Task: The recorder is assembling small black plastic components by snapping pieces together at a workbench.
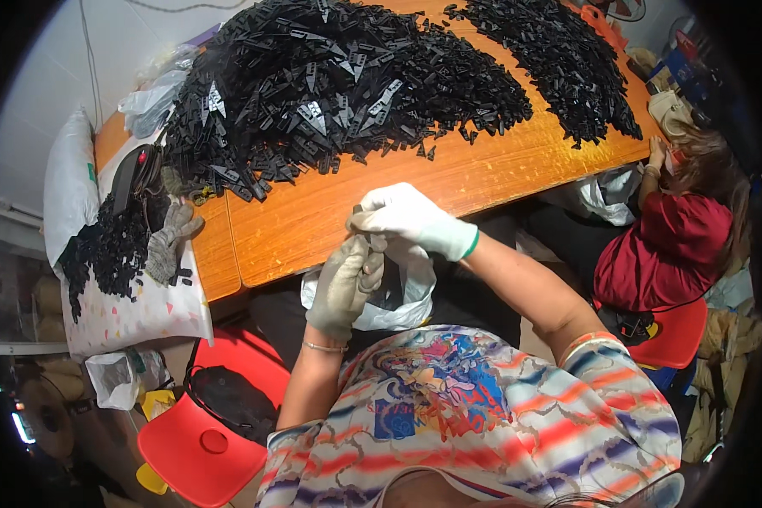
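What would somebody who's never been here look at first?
Probably the huge heap of black pieces spread across the far part of the orange-brown table, with another black heap to its right. Next might come the gloved left hand and gloved right hand, close together mid-picture. Then the bright red chair at lower left.

This looks to me like a small workshop for handwork. Black parts [313, 93] lie in great heaps across the orange-brown table [288, 224], with more on a printed cloth [144, 317] by its left end. One person [466, 398] works at the edge in pale gloves [411, 212], and a co-worker [665, 233] in a red shirt sits further along. Red chairs [220, 453], a stuffed white sack [69, 173] and plastic bags [151, 103] crowd round.
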The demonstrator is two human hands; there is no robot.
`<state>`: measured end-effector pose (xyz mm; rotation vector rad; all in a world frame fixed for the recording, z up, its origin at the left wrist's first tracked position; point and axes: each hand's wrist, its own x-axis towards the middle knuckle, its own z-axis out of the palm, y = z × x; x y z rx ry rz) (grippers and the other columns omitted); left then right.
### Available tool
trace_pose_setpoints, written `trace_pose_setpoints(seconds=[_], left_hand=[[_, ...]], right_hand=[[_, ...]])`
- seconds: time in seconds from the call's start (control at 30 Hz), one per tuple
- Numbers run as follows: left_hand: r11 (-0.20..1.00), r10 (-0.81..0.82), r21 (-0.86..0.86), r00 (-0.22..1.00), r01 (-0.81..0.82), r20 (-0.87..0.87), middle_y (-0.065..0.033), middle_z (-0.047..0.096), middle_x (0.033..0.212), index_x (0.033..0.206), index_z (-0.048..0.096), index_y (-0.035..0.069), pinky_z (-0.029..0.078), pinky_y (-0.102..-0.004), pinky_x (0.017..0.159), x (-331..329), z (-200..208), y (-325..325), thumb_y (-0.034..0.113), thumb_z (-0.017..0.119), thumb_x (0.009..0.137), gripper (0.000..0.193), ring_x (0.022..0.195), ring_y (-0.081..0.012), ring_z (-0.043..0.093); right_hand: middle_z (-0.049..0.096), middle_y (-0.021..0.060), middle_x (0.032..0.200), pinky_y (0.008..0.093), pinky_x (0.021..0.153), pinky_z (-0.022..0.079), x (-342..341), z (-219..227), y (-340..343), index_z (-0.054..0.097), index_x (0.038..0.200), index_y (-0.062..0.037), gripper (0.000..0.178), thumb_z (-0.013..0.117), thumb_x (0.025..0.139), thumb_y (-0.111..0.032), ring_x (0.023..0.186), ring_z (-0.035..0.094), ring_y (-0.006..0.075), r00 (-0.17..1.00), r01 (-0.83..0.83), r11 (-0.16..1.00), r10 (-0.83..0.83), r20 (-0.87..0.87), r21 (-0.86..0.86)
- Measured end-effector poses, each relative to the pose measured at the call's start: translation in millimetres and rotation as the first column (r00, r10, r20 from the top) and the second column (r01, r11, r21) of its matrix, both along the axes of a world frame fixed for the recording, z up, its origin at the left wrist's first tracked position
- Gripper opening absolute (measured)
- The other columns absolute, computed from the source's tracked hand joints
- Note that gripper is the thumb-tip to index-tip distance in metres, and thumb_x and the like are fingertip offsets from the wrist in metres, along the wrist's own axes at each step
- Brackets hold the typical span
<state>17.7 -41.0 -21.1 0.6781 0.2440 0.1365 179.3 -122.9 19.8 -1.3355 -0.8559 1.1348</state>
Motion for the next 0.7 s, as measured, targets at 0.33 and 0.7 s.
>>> trace_pose_setpoints(seconds=[0.33, 0.7], left_hand=[[0.441, 0.333, 0.884, 0.886, 0.156, -0.322, -0.0063, 0.055, 0.090, 0.113, 0.056, 0.001, 0.042, -0.0257, 0.068, -35, -34, -12, 0.017, 0.048, 0.096, 0.025, 0.079, -0.0150, 0.052], [-0.380, 0.472, 0.908, 0.881, 0.177, 0.026, -0.0086, 0.063, 0.090, 0.103, 0.064, 0.018, 0.051, -0.0406, 0.072, -9, 12, 55, 0.017, 0.059, 0.088, 0.015, 0.080, -0.0303, 0.062]], right_hand=[[0.071, 0.0071, 0.080, 0.0307, 0.069, 0.051, 21, -5, 25, 0.071, 0.086, -0.0079, 0.021, 0.067, 0.082, -0.028, 0.073, 0.066, 0.0163, 0.763, 0.169, 0.976, -0.040, 0.645, -0.139], [0.065, 0.0183, 0.082, 0.0447, 0.069, 0.050, 56, -37, 77, 0.060, 0.080, -0.0060, 0.019, 0.063, 0.083, -0.024, 0.080, 0.064, 0.0376, 0.253, 0.319, 0.947, -0.061, 0.965, -0.023]])
